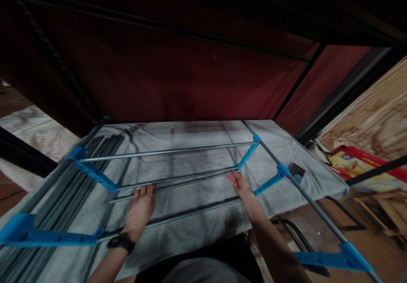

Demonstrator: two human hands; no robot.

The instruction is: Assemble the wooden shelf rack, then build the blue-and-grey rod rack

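A thin grey metal tube (pixel 187 184) runs slantwise between my two hands. My left hand (pixel 142 204), with a black watch on the wrist, has its fingers curled over the tube near its left end. That end sticks out past the hand. My right hand (pixel 239 182) pinches the tube's right end close to a blue plastic bracket (pixel 249 152). Just behind lies another crossbar (pixel 178 177) of the rack frame, joined to the blue bracket (pixel 93 171) on the left. A front crossbar (pixel 197 209) passes beneath my forearms.
Several loose grey tubes (pixel 68 194) lie bundled on the left of the cloth-covered table (pixel 197 132). A blue bracket (pixel 47 232) is at front left, another (pixel 333 257) beyond the table at right. A small dark box (pixel 295 173) lies on the cloth.
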